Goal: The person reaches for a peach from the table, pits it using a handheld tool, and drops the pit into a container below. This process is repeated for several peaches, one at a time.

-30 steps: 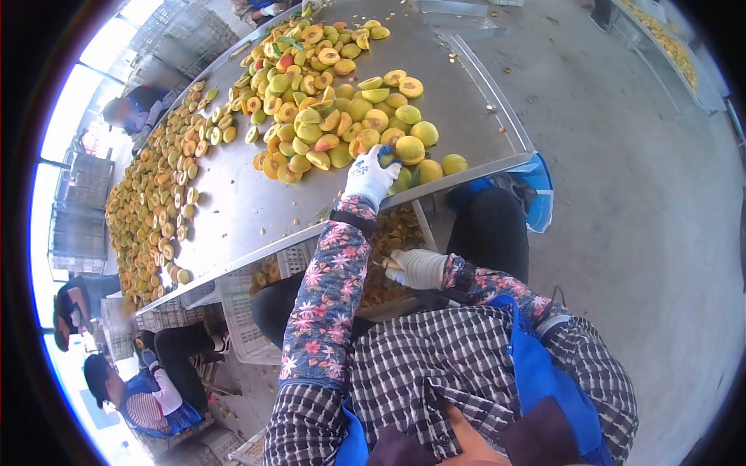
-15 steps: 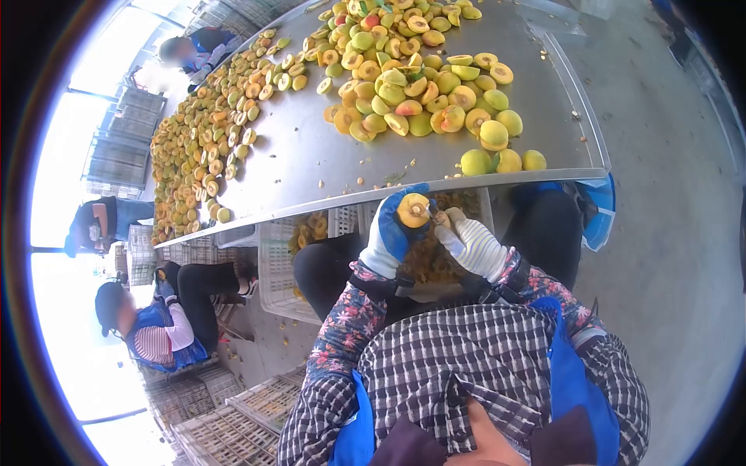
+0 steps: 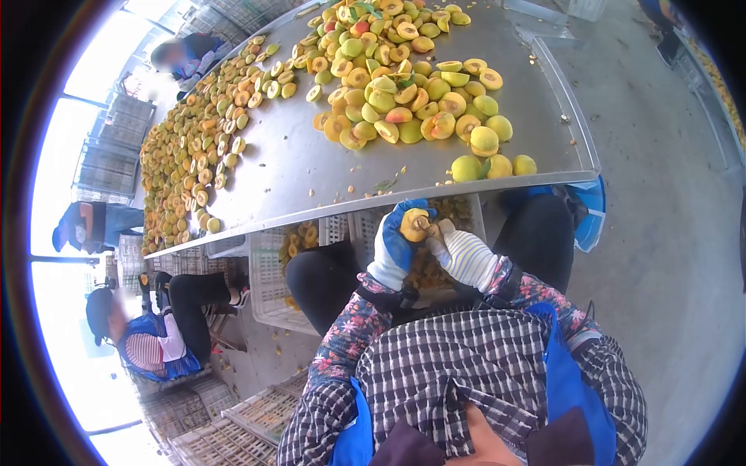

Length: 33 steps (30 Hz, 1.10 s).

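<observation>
My left hand (image 3: 391,252), in a white and blue coated glove, is closed around a peach half (image 3: 415,225) just below the table's front edge. The cut face of the fruit is turned toward my right hand. My right hand (image 3: 468,256), in a striped white glove, is closed with thumb and fingers pinched against the fruit's right side. What it grips is mostly hidden by the fingers. Beneath both hands a crate holding cut fruit (image 3: 435,272) shows in part between my knees.
A metal table (image 3: 287,171) bears a large heap of halved peaches (image 3: 388,101), several whole-looking peaches (image 3: 466,168) near its edge, and another spread of halves (image 3: 186,167) on the left. Plastic crates (image 3: 268,272) stand underneath. A seated co-worker (image 3: 155,342) is at left; other people are farther back.
The peach half has turned in my left hand, and my right fingers have come closer against its cut face. The whole view has shifted slightly.
</observation>
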### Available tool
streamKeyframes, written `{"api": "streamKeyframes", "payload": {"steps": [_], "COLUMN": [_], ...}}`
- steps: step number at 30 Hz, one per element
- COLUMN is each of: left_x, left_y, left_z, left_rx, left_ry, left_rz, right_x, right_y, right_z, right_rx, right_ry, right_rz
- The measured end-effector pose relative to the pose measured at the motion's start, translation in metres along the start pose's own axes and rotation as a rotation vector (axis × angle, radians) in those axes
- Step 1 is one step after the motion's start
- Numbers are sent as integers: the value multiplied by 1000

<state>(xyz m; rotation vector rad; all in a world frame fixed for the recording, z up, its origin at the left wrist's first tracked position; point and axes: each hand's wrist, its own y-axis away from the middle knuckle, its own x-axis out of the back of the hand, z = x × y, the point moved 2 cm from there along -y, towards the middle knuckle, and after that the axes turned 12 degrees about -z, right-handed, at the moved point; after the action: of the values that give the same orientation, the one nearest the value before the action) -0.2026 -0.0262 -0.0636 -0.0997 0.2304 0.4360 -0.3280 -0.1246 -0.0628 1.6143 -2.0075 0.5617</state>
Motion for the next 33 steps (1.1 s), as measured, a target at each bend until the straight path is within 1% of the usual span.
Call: {"api": "streamKeyframes", "payload": {"steps": [1, 2, 4, 5, 6, 8, 9, 10, 12, 13, 15, 16, 18, 19, 20, 21, 22, 23, 25, 26, 28, 29, 30, 31, 32, 33], "left_x": [0, 0, 1, -11, -10, -5, -7, -4, 0, 1, -10, -5, -1, -1, -3, -4, -7, -10, -18, -18, -15, -14, -11, -9, -9, -11], "left_y": [1, 1, 1, -1, 0, 2, 5, 5, 5, 7, 5, 4, 0, -2, -4, -4, -5, -4, -1, -1, -1, 0, -1, -2, -4, -4], "left_z": [-5, -8, -18, -7, -13, -21, -18, -20, -16, -17, -3, -18, -14, -15, -17, -19, -19, -17, -16, -18, -21, -18, -16, -14, -10, -7], "left_rx": [-5, -3, 94, 65, 66, -11, -51, -47, -108, -107, -94, -21, 134, 136, 176, 215, 216, 200, 143, 147, 86, 91, 149, 207, 207, 245], "left_ry": [25, 24, 493, 505, 503, 341, 125, 122, -397, -398, -621, -68, 601, 597, 641, 684, 682, 605, 498, 496, 477, 476, 454, 432, 431, 458], "left_rz": [61, 60, 193, 241, 236, 271, 238, 230, 130, 123, 27, 70, 176, 179, 280, 380, 377, 396, 433, 432, 406, 403, 414, 424, 422, 382], "right_x": [-6, -10, -16, -15, -17, -20, -15, -16, -18, -15, 1, 7, 11, 10, 6, -2, -9, -17, -30, -24, -6, -2, -2, -2, -4, -14], "right_y": [0, 0, 0, 0, 0, -3, -3, -4, -5, -3, -3, -2, -3, -3, -3, -2, -3, -4, -5, -3, -3, -3, -3, -2, -2, -2], "right_z": [2, 2, 2, 0, 1, 1, -4, -1, 2, 4, 3, 0, -7, -9, -9, -5, -1, 4, 9, 4, -7, -7, -7, -6, -6, -1], "right_rx": [-14, -15, 21, 23, 22, 113, 144, 141, 149, 148, -32, -36, -114, -81, -78, -69, -63, -65, 61, 58, -139, -145, -148, -123, -95, -30], "right_ry": [21, 18, -13, -38, -38, -193, -348, -350, -405, -407, -158, -161, 20, 35, 32, -37, -105, -105, -324, -327, -97, -72, -72, -141, -211, -384], "right_rz": [-9, -8, 23, 20, 25, 57, 50, 58, 50, 56, -96, -91, -206, -179, -178, -149, -119, -114, 31, 33, -203, -241, -235, -239, -246, -188]}}
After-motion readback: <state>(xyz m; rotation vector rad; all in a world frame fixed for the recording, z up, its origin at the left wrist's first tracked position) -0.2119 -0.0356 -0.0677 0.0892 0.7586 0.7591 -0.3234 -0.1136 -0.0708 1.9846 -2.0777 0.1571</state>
